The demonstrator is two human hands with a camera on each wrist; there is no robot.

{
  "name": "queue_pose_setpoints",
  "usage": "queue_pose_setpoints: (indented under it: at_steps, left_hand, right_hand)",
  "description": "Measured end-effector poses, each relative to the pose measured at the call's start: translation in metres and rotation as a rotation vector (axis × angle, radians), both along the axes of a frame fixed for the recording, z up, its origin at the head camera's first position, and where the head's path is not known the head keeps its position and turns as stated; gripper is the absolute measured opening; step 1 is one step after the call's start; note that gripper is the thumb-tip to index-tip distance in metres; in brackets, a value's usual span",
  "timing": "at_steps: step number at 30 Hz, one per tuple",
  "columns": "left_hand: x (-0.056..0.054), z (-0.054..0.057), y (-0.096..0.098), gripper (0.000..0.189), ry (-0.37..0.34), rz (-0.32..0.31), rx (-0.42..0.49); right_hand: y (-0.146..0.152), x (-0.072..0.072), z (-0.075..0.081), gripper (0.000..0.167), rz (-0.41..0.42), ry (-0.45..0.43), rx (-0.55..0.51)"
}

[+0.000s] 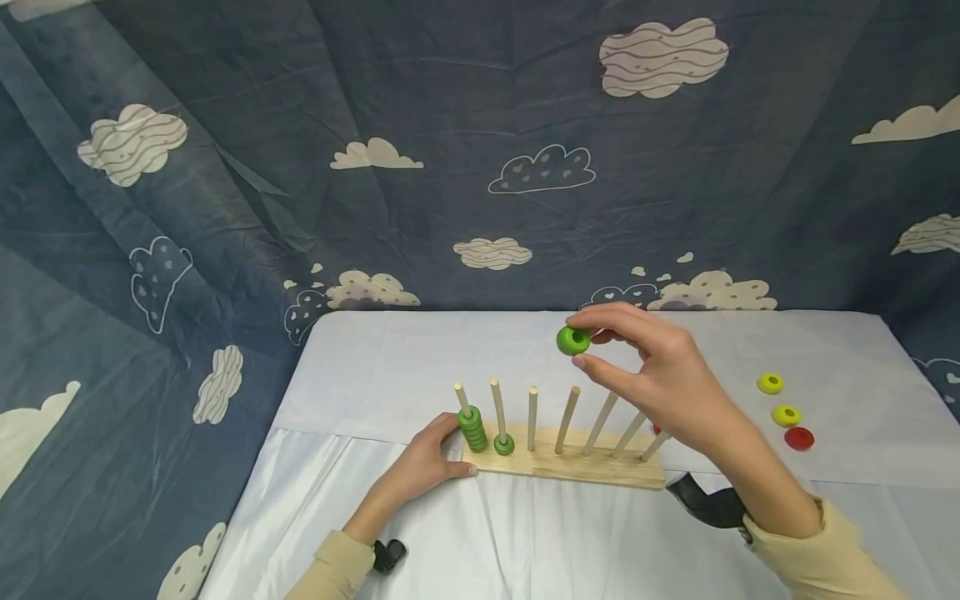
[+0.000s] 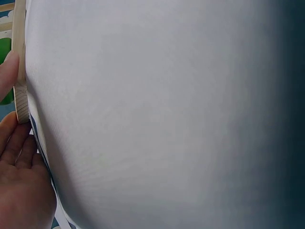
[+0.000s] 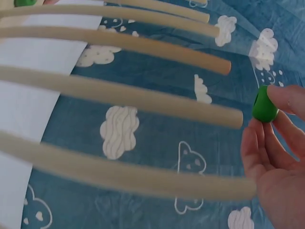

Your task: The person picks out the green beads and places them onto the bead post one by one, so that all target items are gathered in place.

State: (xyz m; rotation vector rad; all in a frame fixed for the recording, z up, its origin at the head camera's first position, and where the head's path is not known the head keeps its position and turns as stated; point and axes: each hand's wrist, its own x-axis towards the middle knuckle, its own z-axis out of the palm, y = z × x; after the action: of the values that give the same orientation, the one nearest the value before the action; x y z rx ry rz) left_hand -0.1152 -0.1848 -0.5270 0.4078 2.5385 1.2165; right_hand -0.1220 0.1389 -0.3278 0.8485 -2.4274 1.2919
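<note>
In the head view, my right hand (image 1: 667,375) pinches a green bead (image 1: 573,340) between thumb and fingertips, above the pegs. The right wrist view shows the same green bead (image 3: 265,105) beside the peg tips, its hole partly visible. My left hand (image 1: 427,458) grips the left end of a wooden peg rack (image 1: 547,467), thumb at the front edge and fingers round the end. Several green beads (image 1: 472,429) are stacked on the leftmost peg. Green also sits at the base of the second peg (image 1: 498,408). The other pegs stand to the right, partly hidden behind my right hand.
Two yellow beads (image 1: 770,383) and a red bead (image 1: 798,438) lie on the white cloth at the right. A bit of red (image 1: 657,428) shows behind the rightmost pegs. A dark cloud-patterned curtain (image 1: 450,208) hangs behind the table.
</note>
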Motion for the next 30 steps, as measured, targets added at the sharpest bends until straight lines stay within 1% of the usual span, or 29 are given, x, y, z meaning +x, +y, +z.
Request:
queue_pose_setpoints:
  at_steps: [6, 16, 21, 26, 30]
  left_hand:
    - [0.000, 0.000, 0.000, 0.071, 0.001, -0.003, 0.001]
    - [0.000, 0.001, -0.001, 0.072, 0.006, -0.009, 0.003]
    - [-0.001, 0.001, -0.001, 0.072, 0.012, -0.009, 0.009]
    - [-0.001, 0.000, -0.002, 0.070, 0.013, -0.014, 0.020]
    - [-0.001, -0.001, -0.002, 0.070, 0.010, -0.013, 0.030]
  right_hand:
    - [-0.012, -0.002, 0.001, 0.045, 0.047, -0.022, -0.014]
    - [-0.034, -0.005, 0.003, 0.042, 0.134, -0.006, -0.044]
    - [-0.044, -0.007, 0.003, 0.040, 0.180, -0.010, -0.035]
    - [-0.055, -0.010, 0.002, 0.037, 0.249, -0.022, -0.030]
    - [-0.063, -0.012, 0.000, 0.039, 0.275, -0.021, -0.021]
